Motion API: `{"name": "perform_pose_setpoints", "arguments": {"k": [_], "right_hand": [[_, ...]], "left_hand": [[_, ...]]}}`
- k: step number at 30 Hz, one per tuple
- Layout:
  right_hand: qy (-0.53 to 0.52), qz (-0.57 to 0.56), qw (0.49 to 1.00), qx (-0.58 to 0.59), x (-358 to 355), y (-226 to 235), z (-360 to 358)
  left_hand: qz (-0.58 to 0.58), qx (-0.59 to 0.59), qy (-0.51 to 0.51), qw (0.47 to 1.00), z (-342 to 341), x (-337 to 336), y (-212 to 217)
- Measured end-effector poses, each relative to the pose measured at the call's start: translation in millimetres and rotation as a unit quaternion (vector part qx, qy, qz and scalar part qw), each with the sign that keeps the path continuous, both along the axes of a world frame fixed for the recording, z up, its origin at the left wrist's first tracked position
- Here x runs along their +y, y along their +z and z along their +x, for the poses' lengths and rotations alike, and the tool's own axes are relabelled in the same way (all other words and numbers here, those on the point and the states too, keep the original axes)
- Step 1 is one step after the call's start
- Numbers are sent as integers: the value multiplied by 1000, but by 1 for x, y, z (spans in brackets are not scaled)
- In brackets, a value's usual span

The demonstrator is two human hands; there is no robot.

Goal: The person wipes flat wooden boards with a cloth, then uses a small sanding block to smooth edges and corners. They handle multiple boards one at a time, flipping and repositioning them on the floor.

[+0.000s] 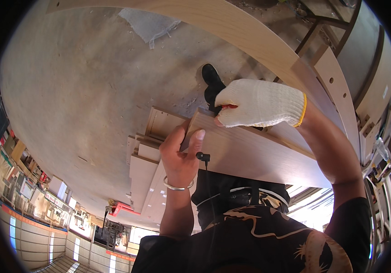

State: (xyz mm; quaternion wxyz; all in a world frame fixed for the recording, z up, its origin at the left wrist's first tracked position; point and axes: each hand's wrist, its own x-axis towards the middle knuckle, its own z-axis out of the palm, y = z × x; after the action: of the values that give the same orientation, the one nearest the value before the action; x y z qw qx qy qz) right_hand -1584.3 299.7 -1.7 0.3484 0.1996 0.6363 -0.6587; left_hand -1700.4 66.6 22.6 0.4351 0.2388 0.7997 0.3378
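Left hand (182,152): bare, grasping the end of a board (254,152).
Right hand (261,102): gloved, curled around a mostly hidden red object (229,107).
Board: extending rightward from the left hand.
Panels (142,170): stacked beside the left hand.

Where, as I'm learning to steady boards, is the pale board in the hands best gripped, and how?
Probably the left end of the pale board, from the left: the bare left hand fits there, thumb on the flat face, and the exposed end offers an edge to pinch.
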Motion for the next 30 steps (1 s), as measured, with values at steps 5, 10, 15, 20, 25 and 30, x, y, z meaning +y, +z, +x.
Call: {"name": "perform_pose_setpoints", "arguments": {"k": [5,10,15,20,25,30], "right_hand": [[-15,9,999,33,1,0,0],[-158,-9,987,-37,-10,-3,21],[-297,-122,947,-27,-21,-10,20],[-300,-223,927,1,-28,-21,5],[-283,-241,928,18,-32,-31,3],[-325,-301,896,-23,-34,-33,8]], "left_hand": [[-24,27,-27,999,-1,1,2],[-22,28,-20,999,0,-1,2],[-10,32,-14,999,3,-3,-1],[-36,60,-15,997,11,4,-3],[11,117,7,993,29,26,-10],[-47,229,-44,971,31,39,-5]]}}
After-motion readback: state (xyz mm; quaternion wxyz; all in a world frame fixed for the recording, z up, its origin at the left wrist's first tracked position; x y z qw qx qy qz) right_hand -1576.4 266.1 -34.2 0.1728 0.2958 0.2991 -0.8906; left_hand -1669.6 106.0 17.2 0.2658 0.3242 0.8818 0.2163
